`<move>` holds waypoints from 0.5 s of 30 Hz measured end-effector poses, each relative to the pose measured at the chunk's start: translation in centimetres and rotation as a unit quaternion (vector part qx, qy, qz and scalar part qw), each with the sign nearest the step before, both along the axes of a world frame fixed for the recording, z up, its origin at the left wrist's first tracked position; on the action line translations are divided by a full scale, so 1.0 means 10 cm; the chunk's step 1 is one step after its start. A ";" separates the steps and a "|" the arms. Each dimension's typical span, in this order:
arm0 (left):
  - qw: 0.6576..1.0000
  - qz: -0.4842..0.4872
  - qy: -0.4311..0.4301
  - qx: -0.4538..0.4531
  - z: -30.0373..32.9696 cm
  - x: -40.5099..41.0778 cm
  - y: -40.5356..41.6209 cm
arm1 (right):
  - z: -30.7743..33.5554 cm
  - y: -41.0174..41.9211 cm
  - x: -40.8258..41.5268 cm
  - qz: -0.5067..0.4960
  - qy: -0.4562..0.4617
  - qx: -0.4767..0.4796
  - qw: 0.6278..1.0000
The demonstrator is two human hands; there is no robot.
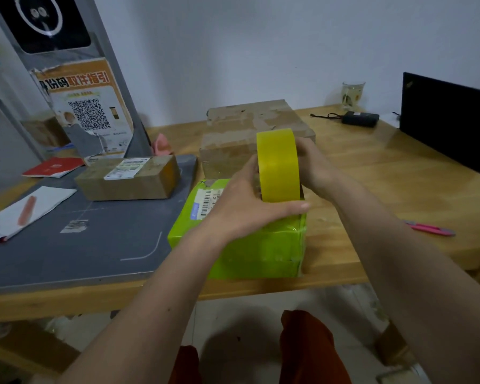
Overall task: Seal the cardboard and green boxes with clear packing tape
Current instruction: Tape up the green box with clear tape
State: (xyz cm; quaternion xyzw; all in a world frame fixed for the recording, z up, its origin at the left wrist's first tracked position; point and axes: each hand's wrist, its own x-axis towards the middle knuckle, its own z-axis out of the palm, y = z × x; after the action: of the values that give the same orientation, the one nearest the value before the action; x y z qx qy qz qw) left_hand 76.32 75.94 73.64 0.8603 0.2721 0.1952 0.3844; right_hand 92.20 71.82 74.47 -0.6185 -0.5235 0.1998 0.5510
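A bright green box (263,245) with a white barcode label sits near the table's front edge. A yellowish roll of packing tape (278,164) stands on edge on top of it. My left hand (241,206) lies across the box top, its thumb stretched along the foot of the roll and its fingers on the roll's left side. My right hand (313,164) grips the roll from the right. A large worn cardboard box (250,131) stands just behind the green one. A smaller cardboard box (128,178) with a shipping label rests on the grey mat to the left.
A grey mat (81,245) covers the table's left part, with a notepad and pen (25,209) and a red booklet (53,166). Pink-handled scissors (430,228) lie at the right. A laptop (449,117), a black device (360,118) and a glass (352,94) stand at the back right.
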 end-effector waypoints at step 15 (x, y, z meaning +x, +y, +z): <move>0.941 -0.076 -0.156 -0.289 -0.05 0.17 0.17 | 0.03 -0.33 0.31 -0.048 -0.052 -0.007 0.997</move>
State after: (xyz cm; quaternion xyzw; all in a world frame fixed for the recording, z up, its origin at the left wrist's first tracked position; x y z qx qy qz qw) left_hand 77.99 77.63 73.12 0.6891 0.1870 0.2098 0.6679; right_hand 95.34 68.52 74.76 -0.6566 -0.5192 0.1444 0.5276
